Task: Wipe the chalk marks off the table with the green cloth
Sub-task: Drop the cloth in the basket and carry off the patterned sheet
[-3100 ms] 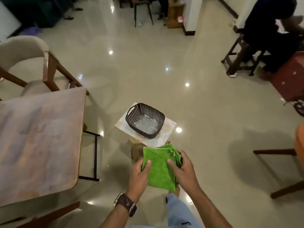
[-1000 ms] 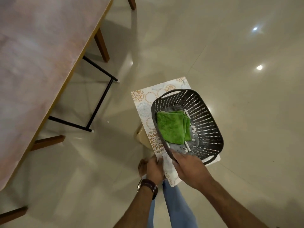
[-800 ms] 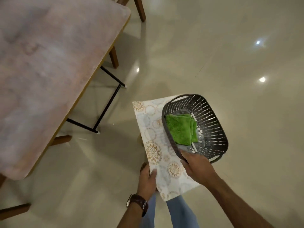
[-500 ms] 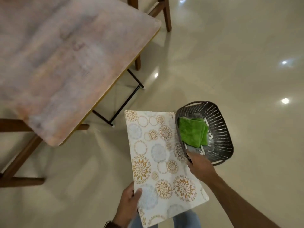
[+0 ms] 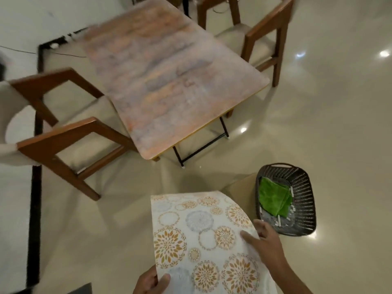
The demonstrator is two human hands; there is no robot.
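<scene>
A person's left hand (image 5: pixel 151 282) is pinching a patterned sheet (image 5: pixel 209 240), right hand (image 5: pixel 264 240) resting open on it — green cloth (image 5: pixel 273 198) lying in the basket (image 5: pixel 305 200) beside the sheet — best kept level.

Both forearms bare, no sleeves reaching left hand (image 5: pixel 149 282) or right hand (image 5: pixel 267 245)
</scene>
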